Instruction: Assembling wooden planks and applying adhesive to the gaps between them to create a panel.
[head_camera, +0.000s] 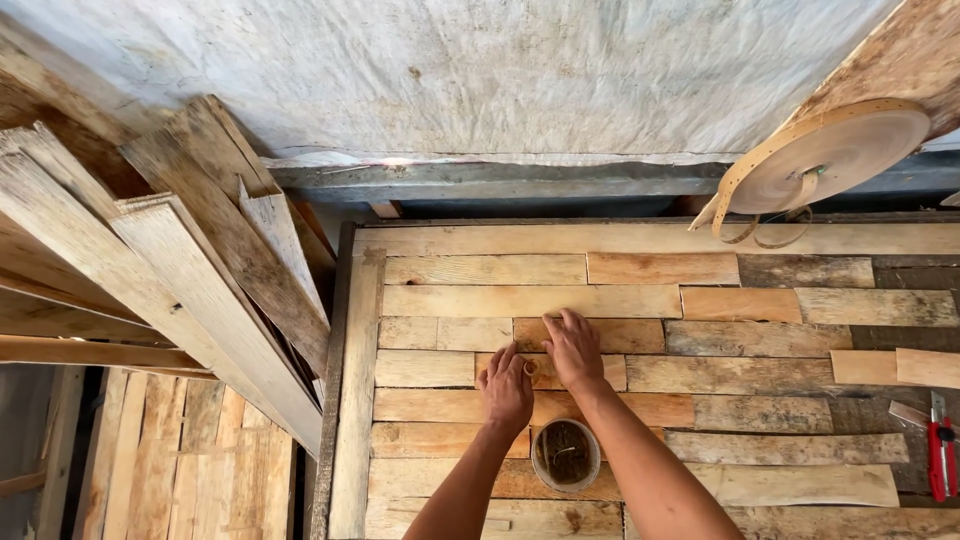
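A flat panel of short wooden slats (640, 300) in a wooden frame (358, 400) lies below me. My left hand (506, 389) rests palm down on a slat near the panel's middle left, fingers together. My right hand (573, 348) presses flat on a brown slat just above and to the right, its fingers slightly spread. Both hands touch the wood and hold nothing. A small round pot (565, 454) with dark, sticky contents stands on the slats between my forearms.
Long rough planks (190, 270) lean in a stack at the left. A roll of thin wooden edge banding (830, 155) sits at the upper right. A red-handled tool (940, 455) lies at the right edge. A pale wall (450, 70) runs behind.
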